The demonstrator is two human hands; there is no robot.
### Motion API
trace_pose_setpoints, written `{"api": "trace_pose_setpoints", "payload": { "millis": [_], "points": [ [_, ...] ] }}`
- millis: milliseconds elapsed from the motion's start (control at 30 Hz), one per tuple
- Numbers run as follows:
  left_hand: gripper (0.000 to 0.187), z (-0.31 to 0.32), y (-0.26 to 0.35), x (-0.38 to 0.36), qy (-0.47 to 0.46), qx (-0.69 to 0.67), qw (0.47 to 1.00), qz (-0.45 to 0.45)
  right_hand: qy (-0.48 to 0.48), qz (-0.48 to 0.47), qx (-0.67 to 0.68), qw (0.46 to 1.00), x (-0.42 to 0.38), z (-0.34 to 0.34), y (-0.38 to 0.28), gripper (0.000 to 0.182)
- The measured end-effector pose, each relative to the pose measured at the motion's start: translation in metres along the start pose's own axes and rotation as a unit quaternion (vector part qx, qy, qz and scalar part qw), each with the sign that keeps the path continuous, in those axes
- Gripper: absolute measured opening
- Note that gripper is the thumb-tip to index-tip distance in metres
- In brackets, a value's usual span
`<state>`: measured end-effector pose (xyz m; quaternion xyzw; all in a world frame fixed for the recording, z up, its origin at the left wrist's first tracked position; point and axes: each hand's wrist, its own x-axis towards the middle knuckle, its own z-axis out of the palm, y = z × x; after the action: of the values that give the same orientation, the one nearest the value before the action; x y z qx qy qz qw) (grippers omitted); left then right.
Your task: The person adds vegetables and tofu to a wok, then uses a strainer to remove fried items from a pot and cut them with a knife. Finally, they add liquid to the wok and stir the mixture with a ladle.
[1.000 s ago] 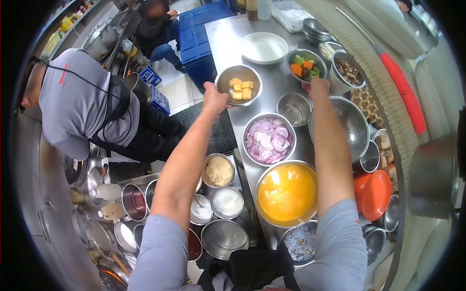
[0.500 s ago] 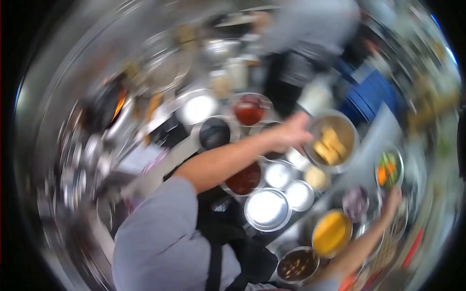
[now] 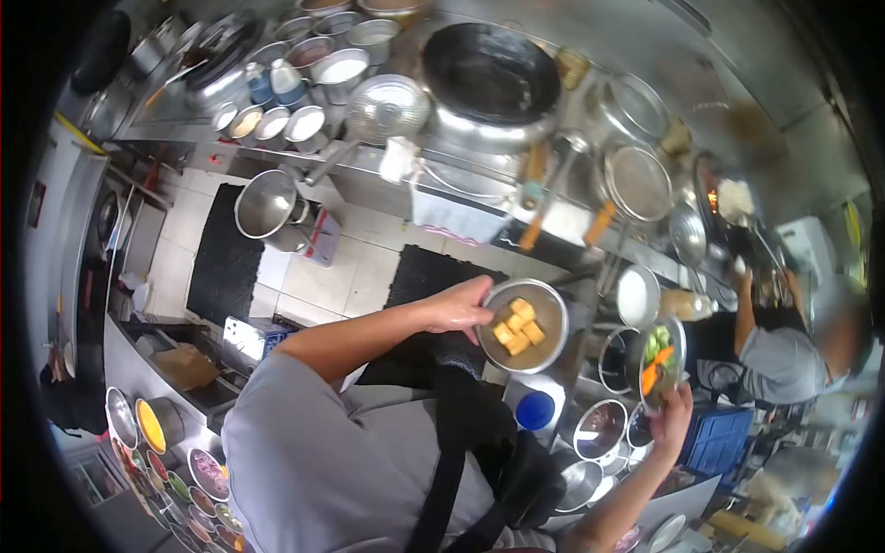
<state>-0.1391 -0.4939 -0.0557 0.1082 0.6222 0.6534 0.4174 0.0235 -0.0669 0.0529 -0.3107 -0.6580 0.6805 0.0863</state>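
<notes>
Gripping cube bowl [image 3: 554, 313] (frame centre) in curled left hand [image 3: 463, 306], tilted vegetable bowl [image 3: 678, 346] (frame right) in curled right hand [image 3: 675, 419]; tipped further, could spill.

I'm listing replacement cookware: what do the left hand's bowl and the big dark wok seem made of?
The bowl: likely stainless steel, softly polished, judging by its grey sheen and bright rim.
The wok: perhaps carbon steel or cast iron, blackened with pale glints; can't tell which.

The camera looks forward and down from the wearer's head, its wide, round-edged view taking in the left hand [image 3: 468, 306] and right hand [image 3: 673, 421] up close, the floor [image 3: 318, 290] and wok [image 3: 493, 78] farther off.
</notes>
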Motion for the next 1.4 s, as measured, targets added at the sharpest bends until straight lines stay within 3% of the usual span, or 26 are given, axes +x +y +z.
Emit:
{"api": "trace_pose_setpoints", "payload": {
  "millis": [167, 300, 333, 400, 467, 500, 567, 600, 667, 733, 867, 933, 1067, 1133, 1200, 1267, 1333, 1400],
  "points": [
    [0.037, -0.114, -0.022, -0.088, 0.189, -0.121, 0.974, 0.021, -0.143, 0.058, 0.078, 0.985, 0.097, 0.177, 0.003, 0.027],
    [0.048, -0.17, -0.043, -0.124, 0.308, -0.219, 0.924, 0.046, -0.163, 0.082, 0.101, 0.978, 0.175, 0.293, 0.0, 0.02],
    [0.048, -0.178, -0.047, -0.13, 0.302, -0.221, 0.926, 0.047, -0.165, 0.068, 0.1, 0.979, 0.187, 0.323, -0.008, 0.021],
    [0.049, -0.188, -0.05, -0.138, 0.38, -0.262, 0.882, 0.089, -0.17, 0.039, 0.076, 0.982, 0.215, 0.373, -0.021, 0.02],
    [0.048, -0.191, -0.05, -0.142, 0.415, -0.279, 0.858, 0.117, -0.204, 0.023, 0.038, 0.978, 0.256, 0.416, -0.032, 0.032],
    [0.047, -0.192, -0.054, -0.143, 0.44, -0.288, 0.844, 0.109, -0.166, -0.006, -0.002, 0.986, 0.262, 0.445, -0.042, 0.025],
    [0.043, -0.196, -0.065, -0.144, 0.482, -0.303, 0.817, 0.095, -0.177, -0.067, -0.036, 0.981, 0.314, 0.489, -0.04, 0.035],
    [0.038, -0.195, -0.061, -0.144, 0.501, -0.316, 0.8, 0.093, -0.12, -0.105, -0.115, 0.98, 0.329, 0.517, -0.043, 0.03],
    [0.033, -0.192, -0.056, -0.139, 0.54, -0.329, 0.767, 0.108, -0.084, -0.222, -0.358, 0.903, 0.368, 0.554, -0.049, 0.027],
    [0.033, -0.194, -0.046, -0.13, 0.565, -0.339, 0.744, 0.112, 0.013, -0.434, -0.507, 0.744, 0.418, 0.585, -0.026, 0.026],
    [0.033, -0.204, -0.013, -0.093, 0.623, -0.358, 0.684, 0.127, -0.063, -0.418, -0.572, 0.703, 0.435, 0.619, -0.046, 0.023],
    [0.032, -0.223, -0.014, -0.071, 0.653, -0.34, 0.669, 0.102, -0.099, -0.469, -0.629, 0.612, 0.453, 0.63, -0.048, 0.022],
    [0.029, -0.272, 0.015, -0.019, 0.657, -0.263, 0.691, 0.147, -0.104, -0.511, -0.632, 0.573, 0.483, 0.638, -0.065, 0.024],
    [0.022, -0.31, 0.012, 0.011, 0.702, -0.181, 0.678, 0.121, -0.101, -0.546, -0.609, 0.567, 0.494, 0.635, -0.078, 0.024],
    [0.015, -0.342, 0.028, 0.035, 0.745, -0.064, 0.664, 0.016, -0.075, -0.546, -0.593, 0.587, 0.508, 0.635, -0.087, 0.03],
    [0.012, -0.38, 0.012, 0.056, 0.771, 0.197, 0.606, -0.009, -0.052, -0.537, -0.573, 0.617, 0.515, 0.626, -0.104, 0.031],
    [0.014, -0.406, 0.021, 0.075, 0.767, 0.294, 0.568, 0.059, -0.034, -0.557, -0.53, 0.639, 0.509, 0.606, -0.124, 0.028],
    [0.02, -0.429, 0.025, 0.083, 0.75, 0.365, 0.548, 0.058, 0.012, -0.607, -0.479, 0.634, 0.51, 0.584, -0.134, 0.027]
  ]
}}
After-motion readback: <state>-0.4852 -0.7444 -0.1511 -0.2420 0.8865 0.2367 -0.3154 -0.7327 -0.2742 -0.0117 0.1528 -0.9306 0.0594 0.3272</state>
